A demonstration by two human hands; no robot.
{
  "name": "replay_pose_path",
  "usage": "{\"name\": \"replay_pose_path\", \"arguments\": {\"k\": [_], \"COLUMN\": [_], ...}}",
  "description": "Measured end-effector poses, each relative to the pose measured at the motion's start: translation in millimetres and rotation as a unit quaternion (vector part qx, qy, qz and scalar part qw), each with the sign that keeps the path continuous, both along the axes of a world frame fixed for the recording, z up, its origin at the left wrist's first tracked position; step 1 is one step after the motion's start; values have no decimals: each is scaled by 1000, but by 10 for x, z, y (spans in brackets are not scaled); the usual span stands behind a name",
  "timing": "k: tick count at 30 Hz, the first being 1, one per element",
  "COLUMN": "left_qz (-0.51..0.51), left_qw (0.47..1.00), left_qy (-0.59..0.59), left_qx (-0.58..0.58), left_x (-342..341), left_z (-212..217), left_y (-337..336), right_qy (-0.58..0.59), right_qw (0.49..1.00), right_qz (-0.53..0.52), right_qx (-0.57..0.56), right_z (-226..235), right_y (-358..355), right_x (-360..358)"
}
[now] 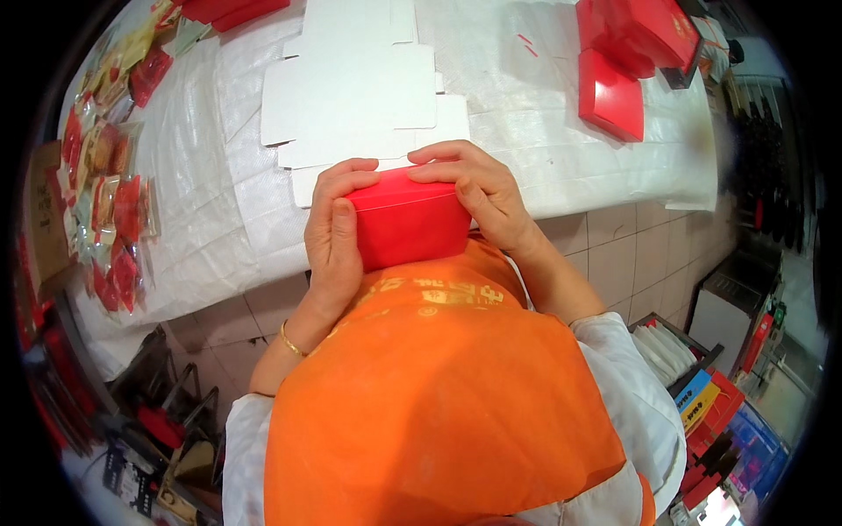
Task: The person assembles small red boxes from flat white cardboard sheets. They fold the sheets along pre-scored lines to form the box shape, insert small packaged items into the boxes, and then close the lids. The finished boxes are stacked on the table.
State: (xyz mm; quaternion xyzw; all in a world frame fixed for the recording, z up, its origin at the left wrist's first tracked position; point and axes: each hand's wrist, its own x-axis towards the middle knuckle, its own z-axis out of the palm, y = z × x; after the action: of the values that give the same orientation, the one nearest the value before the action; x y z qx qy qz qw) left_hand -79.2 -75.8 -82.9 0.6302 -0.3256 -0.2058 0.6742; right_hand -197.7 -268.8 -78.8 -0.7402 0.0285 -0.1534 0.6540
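A red cardboard box point(410, 230) is held close against my orange apron, at the near edge of the white-covered table. My left hand point(335, 230) wraps its left side, fingertips curled over the top edge. From the right, my right hand point(487, 188) grips the same box, its fingers lying across the top and its thumb on the near face. Just beyond the box lies a stack of flat white cardboard blanks point(351, 96), spread in overlapping layers. The underside and far face of the box are hidden.
Several wrapped food packets point(114, 210) line the table's left side. More red boxes point(611, 96) stand at the far right, and another red box point(232, 10) at the far left. A brown carton point(48, 219) is beyond the left edge. Crates point(671, 351) stand to my right.
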Motion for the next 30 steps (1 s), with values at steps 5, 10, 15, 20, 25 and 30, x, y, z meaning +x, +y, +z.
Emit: {"name": "replay_pose_path", "arguments": {"k": [5, 10, 15, 20, 25, 30], "left_qz": [-27, -60, -67, 8, 19, 48], "left_qw": [997, 987, 988, 996, 998, 997], "left_qy": [-67, -150, -142, -90, -55, -50], "left_qx": [6, 2, 8, -10, 21, 41], "left_x": [85, 163, 192, -54, -88, -59], "left_z": [-31, -85, -105, -235, -228, -279], "left_y": [63, 131, 138, 22, -25, -55], "right_qy": [-1, 21, 7, 5, -17, -6], "right_qw": [1000, 998, 999, 996, 989, 986], "right_qz": [6, 26, 6, -88, -139, -165], "right_qx": [-19, -44, -54, -32, -51, 35], "right_z": [22, 61, 59, -76, -232, -239], "right_y": [-9, -24, 1, 205, 272, 320], "right_x": [-14, -42, -26, 14, 33, 164]}}
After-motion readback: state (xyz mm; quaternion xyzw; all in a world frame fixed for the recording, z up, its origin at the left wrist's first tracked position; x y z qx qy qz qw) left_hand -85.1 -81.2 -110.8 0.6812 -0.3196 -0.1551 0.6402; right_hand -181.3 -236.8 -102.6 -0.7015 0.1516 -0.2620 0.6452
